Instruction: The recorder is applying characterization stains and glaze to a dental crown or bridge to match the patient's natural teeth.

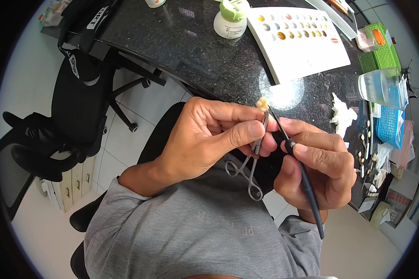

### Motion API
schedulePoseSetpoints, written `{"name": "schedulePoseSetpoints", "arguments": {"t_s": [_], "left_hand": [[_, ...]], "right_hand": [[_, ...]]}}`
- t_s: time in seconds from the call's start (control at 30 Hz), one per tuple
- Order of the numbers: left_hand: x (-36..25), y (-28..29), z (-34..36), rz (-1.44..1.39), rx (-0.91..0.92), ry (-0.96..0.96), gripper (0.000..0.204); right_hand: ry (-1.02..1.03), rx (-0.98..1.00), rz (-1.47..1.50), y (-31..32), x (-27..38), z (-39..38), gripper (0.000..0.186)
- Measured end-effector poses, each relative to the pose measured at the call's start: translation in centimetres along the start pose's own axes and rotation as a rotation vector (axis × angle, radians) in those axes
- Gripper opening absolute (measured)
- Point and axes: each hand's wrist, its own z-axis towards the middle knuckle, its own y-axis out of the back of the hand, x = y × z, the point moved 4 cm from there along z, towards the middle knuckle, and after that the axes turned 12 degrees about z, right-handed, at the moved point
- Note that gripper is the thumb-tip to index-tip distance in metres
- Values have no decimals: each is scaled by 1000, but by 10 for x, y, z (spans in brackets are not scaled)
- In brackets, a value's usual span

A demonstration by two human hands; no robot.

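Left of the hands: left hand (209,135) pinches the forceps (254,149), thumb against fingers; right hand (319,160) grips the tool (308,188) pen-fashion. The tooth piece (262,103) is at the forceps' upper end, toward 2 o'clock from the left hand and between 10 and 11 from the right; left fingertips nearer. Forceps' long axis runs from just past 6 to just past 12, finger rings low; tool's axis runs 5 to 11, its tip just beside the piece at about 4 o'clock. Judged key relation: tip to piece. Contact cannot be told. Left fingers hide part of the forceps; the tip's kind is too fine to make out. Glare whitens the counter (195,60) beyond.
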Motion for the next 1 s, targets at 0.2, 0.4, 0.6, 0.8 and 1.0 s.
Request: {"name": "schedulePoseSetpoints", "arguments": {"t_s": [0.2, 0.4, 0.6, 0.8, 1.0], "left_hand": [[0, 0, 1, -1, -3, -7, 22], [-2, -1, 0, 5, -12, 9, 23], [-3, -1, 1, -5, -10, 10, 23], [-3, -1, 0, 5, -9, 21, 23], [-3, -5, -1, 61, -77, -4, 22]], "right_hand": [[19, 5, 14, -1, -1, 0, 19], [33, -1, 23, -2, -1, 0, 20], [33, -5, 6, -2, 0, 0, 20], [53, -15, -2, -2, 0, 0, 19], [120, -63, -6, -3, -1, 3, 16]]}}
